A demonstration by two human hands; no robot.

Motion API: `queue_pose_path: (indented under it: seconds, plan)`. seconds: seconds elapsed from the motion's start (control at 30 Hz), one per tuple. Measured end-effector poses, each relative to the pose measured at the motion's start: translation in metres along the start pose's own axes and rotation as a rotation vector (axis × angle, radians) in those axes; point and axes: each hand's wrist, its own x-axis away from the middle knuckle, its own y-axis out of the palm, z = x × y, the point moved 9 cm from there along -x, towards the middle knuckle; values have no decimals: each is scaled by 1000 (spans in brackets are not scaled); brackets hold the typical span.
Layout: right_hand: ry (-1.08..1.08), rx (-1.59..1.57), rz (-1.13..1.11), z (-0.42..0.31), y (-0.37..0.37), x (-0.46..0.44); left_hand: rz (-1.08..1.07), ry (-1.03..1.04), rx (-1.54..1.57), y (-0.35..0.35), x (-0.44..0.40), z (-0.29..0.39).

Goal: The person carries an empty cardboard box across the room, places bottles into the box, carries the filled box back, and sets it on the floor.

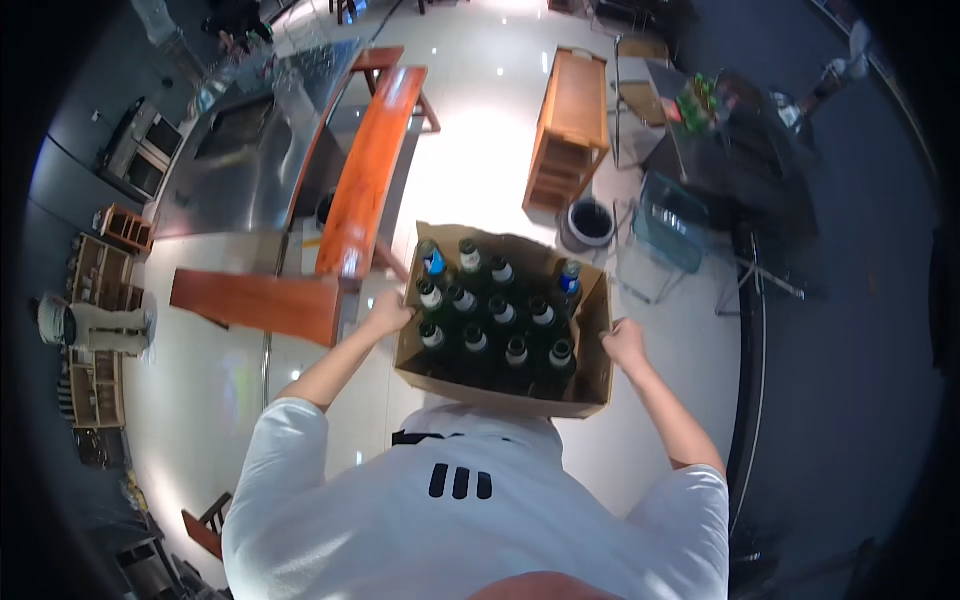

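In front of my body is an open cardboard box (500, 400), carried between both hands. Several dark green glass bottles (477, 340) stand upright inside it, their open necks showing; most have white neck labels, and a few carry blue ones. My left hand (388, 312) is closed on the box's left side, near the upper edge. On the opposite side, my right hand (625, 343) grips the box wall with fingers curled. The fingertips of both hands are partly hidden by the cardboard.
Ahead to the left are a long reddish wooden bench (370, 170), a shorter bench (255, 305) and a metal-topped table (250, 170). A wooden cabinet (572, 115), a bin (587, 225) and a folding chair (668, 225) stand ahead to the right. Glossy tiles (475, 140) cover the floor between them.
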Motion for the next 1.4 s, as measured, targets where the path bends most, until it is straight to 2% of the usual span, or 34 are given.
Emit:
queue_pose_path:
  seconds: [0.03,0.07,0.13,0.2,0.4,0.47,0.5,0.53,0.6,0.8,0.87,0.93,1.0,1.07,1.2,1.3,1.4]
  plan:
    - [-37,-4,31,-16,-5,-38,51,40,-67,-3,-40,-10]
    - [-61,-9,48,-30,-9,-73,188,278,177,0,-92,-34]
    - [-64,-8,12,-50,-11,-145,22,24,-65,-34,-140,-10]
    - [-49,57,-28,-72,-13,-210,46,36,-56,-67,-200,9]
    - [-73,61,45,-159,-42,-412,109,89,-4,-162,-391,67]
    - [-15,10,15,-182,-47,-469,0,-23,103,-190,-455,83]
    - [-33,6,71,-200,-54,-498,77,69,52,-195,-506,73]
    - [-9,-33,39,-215,-58,-525,47,64,8,-210,-538,85]
    - [60,84,73,-206,-50,-599,55,127,39,-244,-590,114]
    - [-28,-22,297,-273,-75,-783,-13,89,-2,-314,-789,153]
    - [-28,-16,296,-297,-86,-843,-37,84,-30,-335,-857,168]
    - [83,-46,71,-317,-87,-917,-71,105,-73,-357,-925,193]
    - [15,-46,175,-335,-97,-986,-38,96,-57,-366,-1009,189]
    - [66,-32,118,-352,-107,-1054,-5,183,-68,-381,-1066,206]
    - [78,-46,35,-378,-124,-1172,-38,72,-79,-423,-1186,253]
    - [56,-73,132,-394,-149,-1271,1,206,-61,-436,-1292,279]
    - [160,-35,66,-415,-166,-1375,-56,148,-46,-456,-1406,304]
